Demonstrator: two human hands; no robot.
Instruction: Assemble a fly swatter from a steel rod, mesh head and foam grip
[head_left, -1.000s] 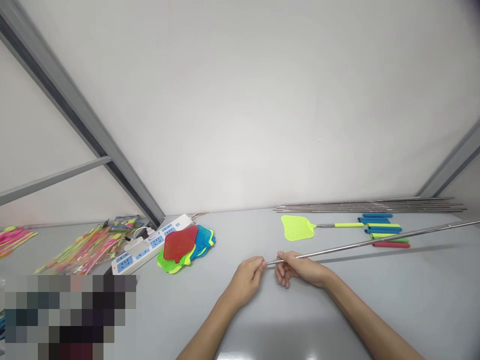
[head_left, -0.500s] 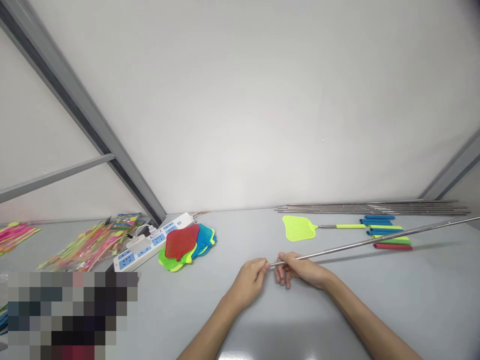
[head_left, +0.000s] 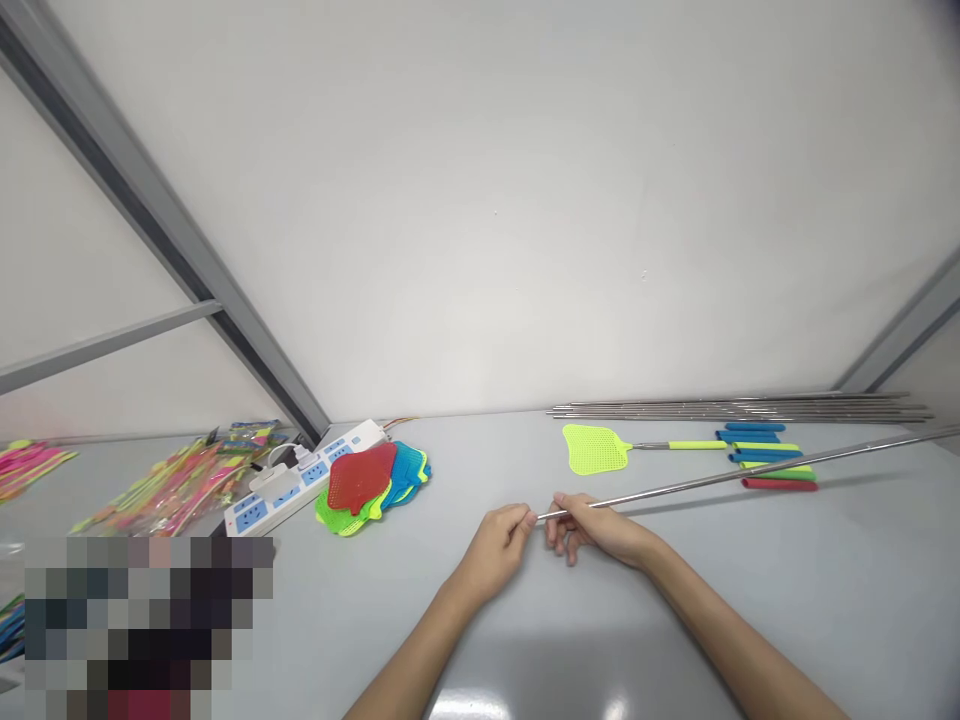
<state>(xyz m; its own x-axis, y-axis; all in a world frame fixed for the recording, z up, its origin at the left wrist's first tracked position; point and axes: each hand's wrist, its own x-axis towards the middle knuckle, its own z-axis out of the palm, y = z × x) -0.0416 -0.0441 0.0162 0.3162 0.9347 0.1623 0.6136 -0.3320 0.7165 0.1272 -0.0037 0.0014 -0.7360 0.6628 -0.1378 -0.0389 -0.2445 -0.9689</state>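
A long silver telescopic rod (head_left: pixel 697 483) slants up to the right, beyond the frame's right edge. My left hand (head_left: pixel 501 540) is closed around its thin near end. Just to the right, my right hand (head_left: pixel 592 528) grips the rod between thumb and fingers, the other fingers loosely curled below. Behind my hands lies a yellow-green fly swatter (head_left: pixel 596 450) with a metal shaft and a yellow-green sleeve. Several coloured handle sleeves (head_left: pixel 780 484), blue, green, yellow-green and red, lie at the right, partly under the rod's line.
A bundle of metal rods (head_left: pixel 742 410) lies along the wall. Left of my hands, a pile of swatter heads (head_left: pixel 361 478) in red, green and blue rests against a white power strip (head_left: pixel 300 490). Bagged colourful swatters (head_left: pixel 187 490) lie farther left, near a pixelated patch.
Both hands keep their hold on the rod with almost no movement. The whole view has shifted slightly.
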